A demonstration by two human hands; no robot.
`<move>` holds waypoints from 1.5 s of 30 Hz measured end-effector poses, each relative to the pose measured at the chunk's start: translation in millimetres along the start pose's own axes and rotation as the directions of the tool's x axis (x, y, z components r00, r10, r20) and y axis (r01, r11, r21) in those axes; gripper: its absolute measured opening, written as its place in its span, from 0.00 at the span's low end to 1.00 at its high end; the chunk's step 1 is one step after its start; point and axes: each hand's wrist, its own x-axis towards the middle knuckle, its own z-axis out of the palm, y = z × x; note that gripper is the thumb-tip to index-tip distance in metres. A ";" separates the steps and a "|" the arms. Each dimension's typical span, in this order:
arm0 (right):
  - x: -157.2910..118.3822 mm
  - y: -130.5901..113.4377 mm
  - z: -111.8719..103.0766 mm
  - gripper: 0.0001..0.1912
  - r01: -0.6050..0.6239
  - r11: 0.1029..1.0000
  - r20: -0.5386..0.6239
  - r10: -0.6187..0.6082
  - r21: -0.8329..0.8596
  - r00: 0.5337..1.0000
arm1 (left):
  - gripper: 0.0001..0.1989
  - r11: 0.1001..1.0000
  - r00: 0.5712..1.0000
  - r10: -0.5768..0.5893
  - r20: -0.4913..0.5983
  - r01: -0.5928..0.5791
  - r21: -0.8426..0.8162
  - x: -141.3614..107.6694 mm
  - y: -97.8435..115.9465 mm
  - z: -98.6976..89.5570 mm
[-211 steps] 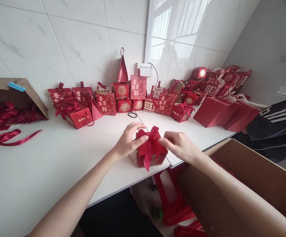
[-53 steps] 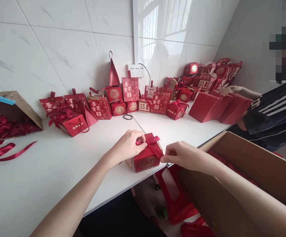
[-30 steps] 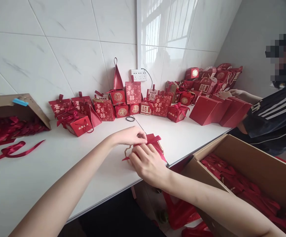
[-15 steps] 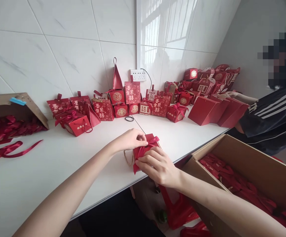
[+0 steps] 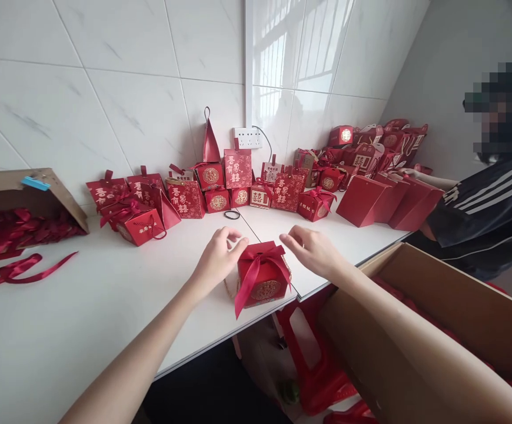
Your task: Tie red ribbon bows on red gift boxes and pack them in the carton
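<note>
A red gift box (image 5: pixel 268 290) with a round gold emblem stands at the table's front edge. A red satin ribbon (image 5: pixel 252 275) is tied in a bow on its top, its tails hanging down the front. Twisted cord handles show at its sides. My left hand (image 5: pixel 219 253) hovers at the box's upper left, fingers bent and apart, with nothing in it. On the upper right is my right hand (image 5: pixel 311 250), also holding nothing, its thumb and fingers slightly parted and curled.
Several finished red boxes (image 5: pixel 185 197) line the wall. A cardboard box of ribbons (image 5: pixel 68 200) stands left, a loose ribbon (image 5: pixel 26 272) before it. At right are a large carton (image 5: pixel 463 282), plain red boxes (image 5: pixel 362 200) and a person's sleeve (image 5: pixel 494 200). A red stool (image 5: pixel 313 359) is below.
Both hands have let go of the bow and moved up and apart, left hand to the left, right hand to the right. The box's front now shows.
</note>
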 end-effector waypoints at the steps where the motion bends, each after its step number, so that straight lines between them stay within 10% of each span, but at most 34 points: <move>1: 2.6 3.6 2.4 0.22 -0.054 0.998 0.088 0.053 0.012 0.995 | 0.16 0.997 0.997 -0.069 -0.044 0.071 0.040 -3.8 -1.5 0.7; 12: -2.0 16.4 35.3 0.25 -0.272 0.761 0.316 0.093 0.589 0.944 | 0.20 0.974 0.981 -0.193 -0.020 0.189 -0.125 -33.1 -7.6 21.2; 29: -16.6 26.5 46.6 0.24 -0.387 0.416 0.371 0.121 0.823 0.921 | 0.18 0.956 0.975 -0.202 -0.094 0.176 -0.234 -35.0 -11.9 35.2; 36: -4.6 48.4 20.3 0.27 -0.324 0.694 0.216 0.241 0.643 0.946 | 0.25 0.831 0.948 -0.249 0.199 0.314 -0.459 -26.7 -16.7 14.9; 39: -4.9 44.6 11.8 0.33 -0.135 0.822 0.191 0.033 0.553 0.981 | 0.26 0.844 0.942 -0.242 0.231 0.322 -0.429 -24.6 -15.9 7.1; 45: -17.9 31.0 24.6 0.53 0.141 0.934 0.320 -0.251 0.329 0.914 | 0.14 0.945 0.994 -0.098 -0.037 0.081 -0.318 -33.4 -9.9 14.9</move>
